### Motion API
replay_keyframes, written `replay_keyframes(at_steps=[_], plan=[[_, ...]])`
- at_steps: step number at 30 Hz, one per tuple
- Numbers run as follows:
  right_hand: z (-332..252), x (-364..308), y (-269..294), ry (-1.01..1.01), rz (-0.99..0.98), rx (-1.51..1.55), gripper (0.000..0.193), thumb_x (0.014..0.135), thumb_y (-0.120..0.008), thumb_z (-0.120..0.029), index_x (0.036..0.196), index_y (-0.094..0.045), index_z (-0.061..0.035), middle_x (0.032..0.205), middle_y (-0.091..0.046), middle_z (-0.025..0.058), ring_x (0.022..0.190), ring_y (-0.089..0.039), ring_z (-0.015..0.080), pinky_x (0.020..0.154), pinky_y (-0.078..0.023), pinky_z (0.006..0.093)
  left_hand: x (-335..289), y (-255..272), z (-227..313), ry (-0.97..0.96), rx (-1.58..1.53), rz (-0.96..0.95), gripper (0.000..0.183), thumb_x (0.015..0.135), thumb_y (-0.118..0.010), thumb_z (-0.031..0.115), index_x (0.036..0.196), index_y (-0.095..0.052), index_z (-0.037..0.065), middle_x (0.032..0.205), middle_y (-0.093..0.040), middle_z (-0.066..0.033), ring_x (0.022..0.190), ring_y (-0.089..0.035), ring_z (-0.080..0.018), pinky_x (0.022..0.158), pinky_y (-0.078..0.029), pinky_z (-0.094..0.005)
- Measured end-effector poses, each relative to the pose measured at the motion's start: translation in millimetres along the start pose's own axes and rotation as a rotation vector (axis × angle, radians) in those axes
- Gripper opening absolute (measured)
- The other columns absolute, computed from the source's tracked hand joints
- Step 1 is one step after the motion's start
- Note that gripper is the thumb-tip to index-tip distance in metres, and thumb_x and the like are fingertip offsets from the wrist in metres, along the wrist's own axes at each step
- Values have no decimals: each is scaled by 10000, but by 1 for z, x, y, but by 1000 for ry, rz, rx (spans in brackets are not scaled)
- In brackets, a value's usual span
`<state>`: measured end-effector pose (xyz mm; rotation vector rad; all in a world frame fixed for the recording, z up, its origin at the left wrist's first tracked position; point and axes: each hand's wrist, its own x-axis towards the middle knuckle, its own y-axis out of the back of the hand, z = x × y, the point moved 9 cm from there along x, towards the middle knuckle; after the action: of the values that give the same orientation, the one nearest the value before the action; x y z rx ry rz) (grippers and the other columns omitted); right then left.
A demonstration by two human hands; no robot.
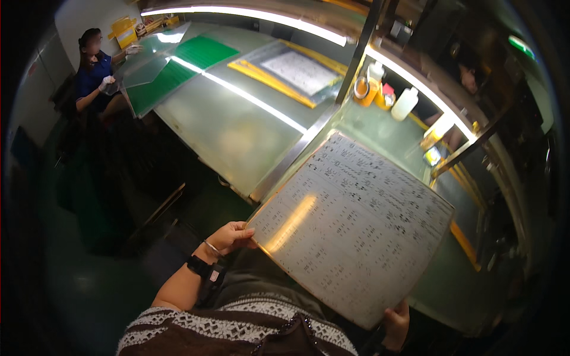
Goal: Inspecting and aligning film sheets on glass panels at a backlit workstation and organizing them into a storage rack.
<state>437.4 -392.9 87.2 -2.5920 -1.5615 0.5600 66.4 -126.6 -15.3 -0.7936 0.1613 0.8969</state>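
Observation:
A large, square grey panel point(350, 228) with rows of small dark marks is tilted in front of me. Its face reflects a streak of light on the left side. My left hand point(233, 236) grips the panel's left edge, thumb on top and fingers underneath. At the near right corner my right hand point(396, 323) is closed on the edge; most of its fingers are hidden behind the panel. The panel's far part is above the pale green worktable point(371, 133), and I cannot tell whether it touches the surface.
A metal post point(361, 56) rises beyond the panel. White bottle point(405, 104) and orange container point(366, 92) stand behind it. A yellow-edged frame point(297, 70) lies on the far table. At the far left, a gloved person point(95, 74) handles a clear sheet point(142, 68) by a green mat point(190, 62).

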Motion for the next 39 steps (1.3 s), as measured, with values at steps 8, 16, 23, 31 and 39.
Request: replay_keyframes(at_steps=[8,16,23,31,39], plan=[[-136,56,-30,676,1,-501,622,900,-553,-206,1412,-238,-46,1342,-418,114,1185,-455,262,1013,-360,431,4,-94,181,-531,135,-363,461,976,-379,359,1242,-517,8,1154,-605,-150,1085,-578,-275,901,-467,-344],[-350,291,-216,534,-456,263,139,909,-521,-82,1032,-560,-31,985,-603,52,874,-573,137,791,-471,251,32,20,123,-553,1673,756,689,811,-525,570,1312,-473,101,1428,-313,-179,1346,-222,-357,1060,-163,-570],[-400,428,-389,577,-483,304,137,911,-521,-104,989,-563,1,947,-628,122,850,-625,212,792,-528,283,32,28,109,-697,1688,764,744,813,-447,644,1365,-406,146,1467,-245,-146,1373,-160,-325,1079,-86,-564],[-297,376,-508,381,-662,-402,306,893,-559,-228,1061,-572,27,1081,-618,165,867,-637,202,794,-535,286,29,26,108,-607,1676,736,735,827,-388,668,1386,-372,191,1471,-247,-105,1385,-130,-279,1106,-44,-503],[6,185,-405,261,-1550,-1474,259,881,-520,-226,1070,-603,-70,927,-642,172,812,-606,353,735,-490,397,12,39,104,-696,1616,802,707,830,-440,625,1358,-409,155,1448,-282,-125,1360,-195,-302,1093,-113,-521]])
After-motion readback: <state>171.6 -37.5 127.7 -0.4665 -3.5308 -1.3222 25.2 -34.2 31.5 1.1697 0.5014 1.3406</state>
